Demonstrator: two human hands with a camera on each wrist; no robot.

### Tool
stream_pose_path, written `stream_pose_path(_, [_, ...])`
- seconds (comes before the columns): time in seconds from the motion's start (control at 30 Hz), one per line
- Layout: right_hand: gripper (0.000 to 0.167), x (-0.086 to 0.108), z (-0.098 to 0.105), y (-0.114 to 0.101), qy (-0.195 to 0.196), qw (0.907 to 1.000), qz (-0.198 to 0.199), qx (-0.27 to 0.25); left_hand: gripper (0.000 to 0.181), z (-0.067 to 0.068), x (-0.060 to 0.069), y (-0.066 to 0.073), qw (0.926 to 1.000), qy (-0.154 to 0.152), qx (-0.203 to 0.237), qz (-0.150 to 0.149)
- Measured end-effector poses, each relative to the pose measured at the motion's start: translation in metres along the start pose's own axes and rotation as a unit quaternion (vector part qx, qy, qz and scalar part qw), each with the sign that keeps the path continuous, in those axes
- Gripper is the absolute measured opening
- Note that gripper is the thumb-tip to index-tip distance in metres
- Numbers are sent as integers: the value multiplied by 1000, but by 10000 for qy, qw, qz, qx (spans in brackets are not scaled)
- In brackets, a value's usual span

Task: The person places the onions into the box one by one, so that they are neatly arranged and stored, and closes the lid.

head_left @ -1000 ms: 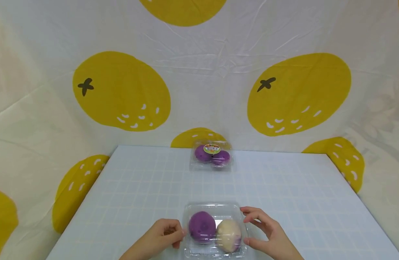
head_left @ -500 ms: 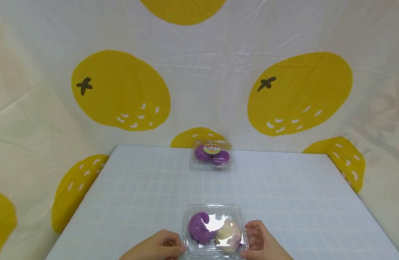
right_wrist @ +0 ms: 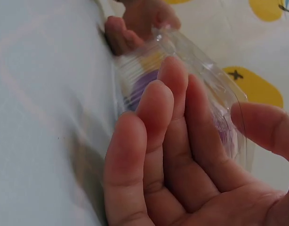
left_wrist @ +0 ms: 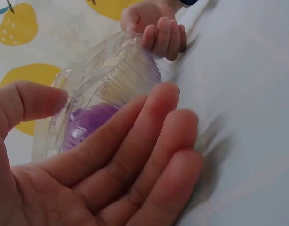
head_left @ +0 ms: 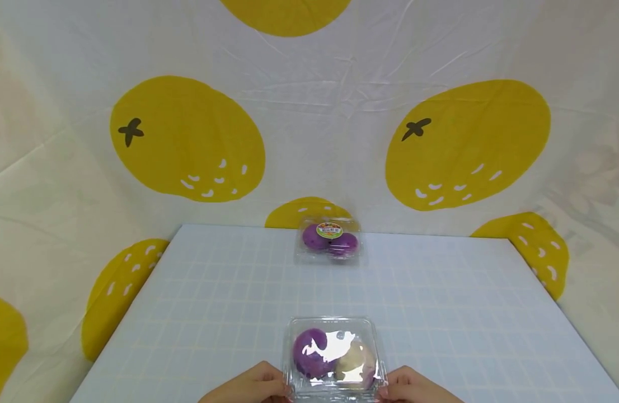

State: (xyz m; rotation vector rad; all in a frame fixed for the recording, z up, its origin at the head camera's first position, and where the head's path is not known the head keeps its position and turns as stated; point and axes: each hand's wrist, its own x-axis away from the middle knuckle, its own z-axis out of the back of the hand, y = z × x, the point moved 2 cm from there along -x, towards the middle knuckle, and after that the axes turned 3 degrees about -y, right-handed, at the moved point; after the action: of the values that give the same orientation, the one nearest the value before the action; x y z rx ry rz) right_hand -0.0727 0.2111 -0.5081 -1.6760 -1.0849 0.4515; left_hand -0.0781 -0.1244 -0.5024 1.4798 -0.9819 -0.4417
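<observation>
A clear plastic clamshell box (head_left: 332,386) lies at the table's near side. Inside are a purple round item (head_left: 310,354) and a cream-coloured one (head_left: 356,364), partly hidden by glare on the lid. My left hand (head_left: 250,386) pinches the box's near left edge. The near right edge is between the thumb and fingers of my right hand (head_left: 416,388). In the left wrist view, the left thumb (left_wrist: 43,100) lies on the box rim (left_wrist: 64,108), with the fingers along its side. The right thumb (right_wrist: 262,122) touches the rim likewise in the right wrist view.
Another clear plastic box (head_left: 301,256) with two purple round items and a label stands at the table's far edge. A cloth with yellow fruit prints (head_left: 188,140) hangs behind and beside the pale gridded table (head_left: 214,313).
The right hand has come down from the box's far right corner to its near right edge. My left hand has moved slightly nearer to me. Bright glare now covers the lid.
</observation>
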Motion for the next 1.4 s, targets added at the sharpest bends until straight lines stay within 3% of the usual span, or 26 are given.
stream_pose_path(0.1, [21, 0, -1, 2, 305, 9994, -51, -171, 47, -1, -3, -2, 9999, -46, 78, -127])
stream_pose_path(0.3, [8, 4, -4, 6, 1111, 9930, -187, -369, 45, 1, -9, -12, 9974, -10, 109, -712])
stream_pose_path(0.37, [11, 2, -4, 7, 955, 9944, -78, -437, 43, 1, -11, -15, 9965, 141, 32, -822])
stream_pose_path(0.57, [23, -6, -1, 6, 13, 9972, 553, -512, 38, 0, -13, -16, 9939, 426, -55, -1015])
stream_pose_path(0.83, [38, -9, 3, 7, -160, 9971, 721, -198, 37, -2, -13, -14, 9922, 511, 28, -1132])
stream_pose_path(1.03, [28, -8, 4, 5, -84, 9981, 430, -442, 35, -1, -15, -13, 9910, 445, 245, -1237])
stream_pose_path(1.13, [33, -8, 4, 3, -65, 9978, 168, -640, 34, 0, -16, -13, 9911, 400, 554, -1146])
stream_pose_path(1.23, [35, -9, 6, 0, -195, 9964, 177, -800, 36, 3, -17, -14, 9919, 406, 739, -951])
stream_pose_path(1.4, [32, -14, 16, -7, -267, 9984, 394, -318, 35, 9, -21, -11, 9916, 272, 848, -940])
